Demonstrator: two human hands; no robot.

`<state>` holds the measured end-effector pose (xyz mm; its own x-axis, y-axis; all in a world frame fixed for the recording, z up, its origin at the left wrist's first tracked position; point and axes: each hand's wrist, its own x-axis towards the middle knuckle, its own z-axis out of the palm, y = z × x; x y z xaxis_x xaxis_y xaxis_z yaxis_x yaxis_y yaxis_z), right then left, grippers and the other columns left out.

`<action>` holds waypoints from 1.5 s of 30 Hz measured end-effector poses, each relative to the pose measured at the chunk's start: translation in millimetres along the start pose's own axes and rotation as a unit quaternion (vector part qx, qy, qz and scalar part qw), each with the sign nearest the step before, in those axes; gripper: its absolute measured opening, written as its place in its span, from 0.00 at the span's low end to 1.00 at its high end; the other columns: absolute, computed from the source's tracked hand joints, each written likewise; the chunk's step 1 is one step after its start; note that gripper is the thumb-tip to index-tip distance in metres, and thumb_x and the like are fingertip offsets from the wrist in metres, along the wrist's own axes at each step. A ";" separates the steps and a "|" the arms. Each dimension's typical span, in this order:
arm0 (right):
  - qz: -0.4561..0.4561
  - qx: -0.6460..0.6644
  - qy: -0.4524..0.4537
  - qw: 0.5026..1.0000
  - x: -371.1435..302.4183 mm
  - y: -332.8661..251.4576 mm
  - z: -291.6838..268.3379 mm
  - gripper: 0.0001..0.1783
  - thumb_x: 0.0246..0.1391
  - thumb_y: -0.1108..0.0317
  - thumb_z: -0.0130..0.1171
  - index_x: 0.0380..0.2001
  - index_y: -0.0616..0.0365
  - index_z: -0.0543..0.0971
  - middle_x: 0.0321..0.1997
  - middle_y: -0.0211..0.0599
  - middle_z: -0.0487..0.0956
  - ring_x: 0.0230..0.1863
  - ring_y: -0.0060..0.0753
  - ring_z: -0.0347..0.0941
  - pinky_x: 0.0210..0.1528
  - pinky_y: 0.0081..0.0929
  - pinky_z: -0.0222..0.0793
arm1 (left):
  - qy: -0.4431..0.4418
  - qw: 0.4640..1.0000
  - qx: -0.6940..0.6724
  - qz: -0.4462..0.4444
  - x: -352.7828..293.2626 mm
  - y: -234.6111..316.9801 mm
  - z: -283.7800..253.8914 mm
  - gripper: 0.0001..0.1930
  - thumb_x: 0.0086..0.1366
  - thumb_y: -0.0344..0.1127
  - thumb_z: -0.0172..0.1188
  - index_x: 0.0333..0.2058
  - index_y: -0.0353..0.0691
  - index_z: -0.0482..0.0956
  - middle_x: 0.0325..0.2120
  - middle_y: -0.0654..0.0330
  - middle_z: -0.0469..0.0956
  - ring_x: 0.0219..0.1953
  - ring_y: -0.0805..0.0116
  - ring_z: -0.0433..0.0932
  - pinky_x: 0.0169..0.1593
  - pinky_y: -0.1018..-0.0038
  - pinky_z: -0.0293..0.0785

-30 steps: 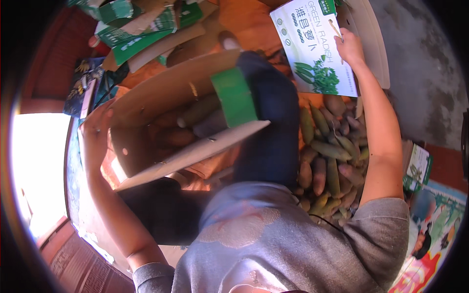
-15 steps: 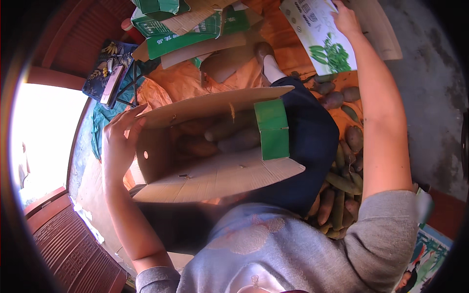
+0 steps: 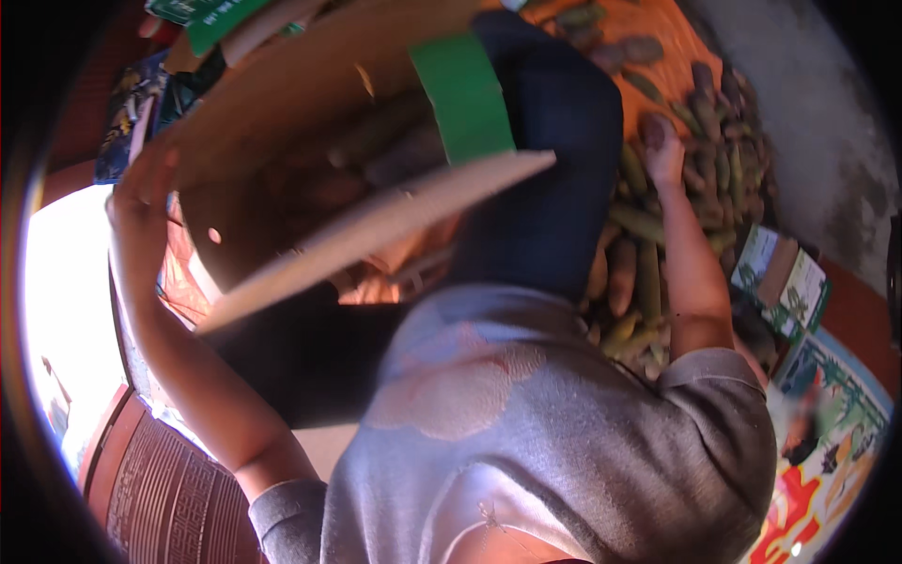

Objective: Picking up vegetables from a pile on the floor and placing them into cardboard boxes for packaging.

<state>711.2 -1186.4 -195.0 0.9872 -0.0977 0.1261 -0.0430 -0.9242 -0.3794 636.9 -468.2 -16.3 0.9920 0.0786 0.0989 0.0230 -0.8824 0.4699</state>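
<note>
Left hand [image 3: 141, 202] at left end of the open brown cardboard box [image 3: 376, 240], fingers apart; blurred, can't tell if it's gripping. Green cardboard flap [image 3: 465, 99] at the box's right end, several dim elongated roots [image 3: 404, 162] inside. Right hand [image 3: 665, 158] right of box, fingers curled on a dark reddish-brown rounded root [image 3: 655, 129] at the pile of green and brownish root vegetables [image 3: 723, 179]. Pile's on an orange sheet [image 3: 672, 80], right of box. Dark-trousered leg [image 3: 554, 169] between box and pile.
</note>
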 end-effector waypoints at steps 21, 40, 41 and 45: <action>0.075 -0.303 -0.393 0.865 -295.2 53.1 45.4 0.39 0.54 0.48 0.61 0.64 0.52 0.60 0.66 0.46 0.65 0.68 0.49 0.59 0.70 0.45 0.53 | 0.017 1.000 0.004 -0.008 -15.5 -10.6 13.4 0.20 0.69 0.44 0.60 0.52 0.38 0.80 0.46 0.53 0.84 0.48 0.67 0.81 0.54 0.72 0.72; 0.285 0.072 -0.290 0.911 -260.8 74.5 4.3 0.42 0.41 0.65 0.74 0.57 0.54 0.63 0.51 0.45 0.77 0.53 0.47 0.76 0.54 0.40 0.73 | -0.004 0.999 -0.007 -0.031 -10.6 -13.1 7.5 0.19 0.69 0.45 0.60 0.55 0.44 0.80 0.49 0.53 0.82 0.52 0.64 0.80 0.57 0.70 0.71; 0.207 -0.015 -0.264 0.942 -246.7 80.1 1.2 0.45 0.39 0.60 0.76 0.59 0.56 0.63 0.52 0.44 0.76 0.53 0.43 0.76 0.54 0.38 0.73 | -0.003 1.000 -0.011 -0.027 -7.0 -14.4 9.3 0.19 0.69 0.45 0.60 0.55 0.44 0.80 0.49 0.53 0.82 0.52 0.64 0.80 0.57 0.70 0.71; 0.006 -0.010 -0.077 0.997 -129.6 -12.8 -79.1 0.44 0.37 0.67 0.77 0.58 0.57 0.64 0.51 0.42 0.74 0.54 0.40 0.71 0.60 0.35 0.66 | 0.004 1.000 0.001 0.007 -5.8 -21.1 7.0 0.19 0.68 0.47 0.61 0.53 0.45 0.81 0.44 0.51 0.83 0.48 0.59 0.82 0.53 0.67 0.73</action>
<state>571.6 -1191.1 -134.0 0.9984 -0.0517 -0.0208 -0.0558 -0.9307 -0.3616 631.6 -453.3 -33.0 0.9911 0.0708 0.1126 0.0101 -0.8842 0.4670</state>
